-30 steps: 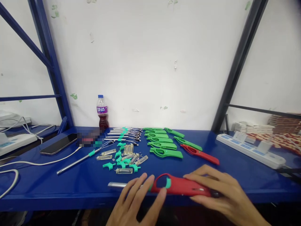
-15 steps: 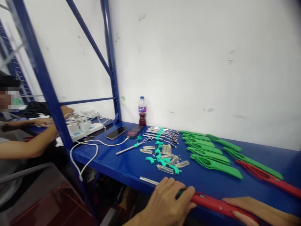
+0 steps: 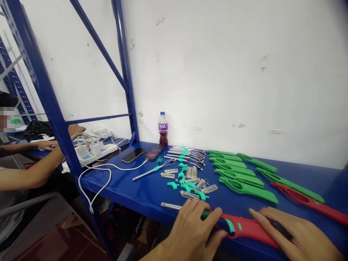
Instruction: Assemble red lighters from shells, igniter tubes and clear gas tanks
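Observation:
My left hand point(image 3: 190, 228) is closed around the front of a long-necked red lighter point(image 3: 248, 226), close to the table's front edge. Its metal tube point(image 3: 170, 206) sticks out to the left past my fingers. Teal bits show on the red casing. My right hand point(image 3: 301, 232) grips the handle end, thumb along the top. A dark piece point(image 3: 280, 228) lies between thumb and fingers; its kind I cannot make out. Beyond my left hand are clear small fuel tanks point(image 3: 191, 172) and teal clips point(image 3: 187, 187).
Several green lighter casings point(image 3: 246, 190) and a red one point(image 3: 307, 203) lie at the right. Metal tubes with wires point(image 3: 185, 154), a phone point(image 3: 132, 154) and a drink bottle point(image 3: 163, 130) are farther back. A white cable point(image 3: 108, 170) crosses left. A co-worker's arm point(image 3: 35, 174) is beyond the post point(image 3: 54, 108).
The red lighter has turned from its narrow edge to show its broad face. My right hand has shifted its hold, and a dark piece now shows in it. My left hand keeps its grip.

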`<action>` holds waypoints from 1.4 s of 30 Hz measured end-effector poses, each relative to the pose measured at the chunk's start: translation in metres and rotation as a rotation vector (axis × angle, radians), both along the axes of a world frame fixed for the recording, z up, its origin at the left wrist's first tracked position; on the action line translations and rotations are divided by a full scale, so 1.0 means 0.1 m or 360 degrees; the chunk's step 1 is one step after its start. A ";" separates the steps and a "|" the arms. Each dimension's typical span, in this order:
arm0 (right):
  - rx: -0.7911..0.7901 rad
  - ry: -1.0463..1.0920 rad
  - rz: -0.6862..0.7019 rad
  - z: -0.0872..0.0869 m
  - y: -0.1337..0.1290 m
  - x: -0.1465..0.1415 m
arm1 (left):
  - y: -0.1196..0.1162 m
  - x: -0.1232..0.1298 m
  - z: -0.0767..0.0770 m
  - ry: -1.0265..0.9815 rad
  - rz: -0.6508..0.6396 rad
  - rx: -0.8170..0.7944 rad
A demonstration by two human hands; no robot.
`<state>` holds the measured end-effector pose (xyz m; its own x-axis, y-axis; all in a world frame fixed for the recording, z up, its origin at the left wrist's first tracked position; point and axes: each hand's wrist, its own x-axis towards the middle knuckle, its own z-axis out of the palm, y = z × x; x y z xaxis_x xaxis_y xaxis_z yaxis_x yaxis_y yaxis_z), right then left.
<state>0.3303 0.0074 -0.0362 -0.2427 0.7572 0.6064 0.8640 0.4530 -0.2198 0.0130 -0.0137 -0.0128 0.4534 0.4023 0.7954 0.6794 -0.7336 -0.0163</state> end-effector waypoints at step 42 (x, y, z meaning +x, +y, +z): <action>-0.0075 0.2337 0.1190 0.99 -0.20 -0.91 | 0.12 -0.14 0.16 0.0313 -0.0061 -0.0177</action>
<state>0.2389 -0.0126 0.0625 0.1854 0.7667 0.6147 -0.4756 0.6174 -0.6266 -0.0009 -0.0019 0.0035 0.6118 0.4619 0.6421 0.6428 -0.7634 -0.0633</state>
